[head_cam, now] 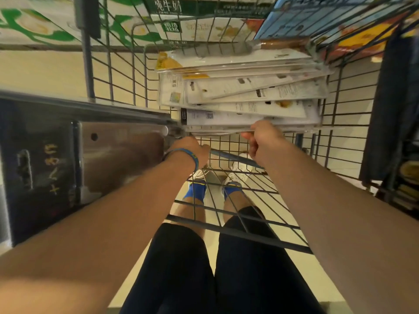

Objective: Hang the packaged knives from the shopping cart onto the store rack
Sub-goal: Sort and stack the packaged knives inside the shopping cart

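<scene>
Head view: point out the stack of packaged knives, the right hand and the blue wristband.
stack of packaged knives (249,106): head view, middle card
right hand (264,141): head view, hand's back
blue wristband (191,154): head view, upper strap

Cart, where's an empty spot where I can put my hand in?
The cart is bare wire left of the stack of packaged knives, up to its left wall, and just below both hands. The far right is crowded: the stack fills it. The left hand holds a packaged cleaver; the right hand grips the stack's edge.
</scene>
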Demonstrator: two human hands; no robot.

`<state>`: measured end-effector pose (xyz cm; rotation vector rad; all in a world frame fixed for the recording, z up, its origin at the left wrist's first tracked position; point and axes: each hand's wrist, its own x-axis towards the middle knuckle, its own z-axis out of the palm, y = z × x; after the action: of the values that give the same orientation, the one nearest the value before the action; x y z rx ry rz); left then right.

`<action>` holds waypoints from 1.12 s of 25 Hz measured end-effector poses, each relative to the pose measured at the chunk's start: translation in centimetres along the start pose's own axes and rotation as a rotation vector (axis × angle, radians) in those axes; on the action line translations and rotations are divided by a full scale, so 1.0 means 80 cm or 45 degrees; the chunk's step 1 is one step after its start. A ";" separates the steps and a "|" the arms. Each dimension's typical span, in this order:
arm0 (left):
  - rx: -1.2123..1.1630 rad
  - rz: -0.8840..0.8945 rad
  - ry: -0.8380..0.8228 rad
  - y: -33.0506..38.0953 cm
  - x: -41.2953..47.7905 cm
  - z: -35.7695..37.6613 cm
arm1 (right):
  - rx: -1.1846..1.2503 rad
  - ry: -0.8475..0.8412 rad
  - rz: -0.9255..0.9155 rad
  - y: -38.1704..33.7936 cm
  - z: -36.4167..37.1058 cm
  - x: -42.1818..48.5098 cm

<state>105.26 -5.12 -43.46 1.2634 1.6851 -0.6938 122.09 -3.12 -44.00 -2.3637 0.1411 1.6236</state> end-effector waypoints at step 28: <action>-1.104 0.970 0.718 0.052 -0.295 -0.247 | 0.351 -1.046 -0.413 -0.090 -0.145 -0.366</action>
<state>104.79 2.29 -13.32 1.3238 1.4468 0.8356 123.46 -1.48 -11.73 -1.2976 -0.1640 2.0784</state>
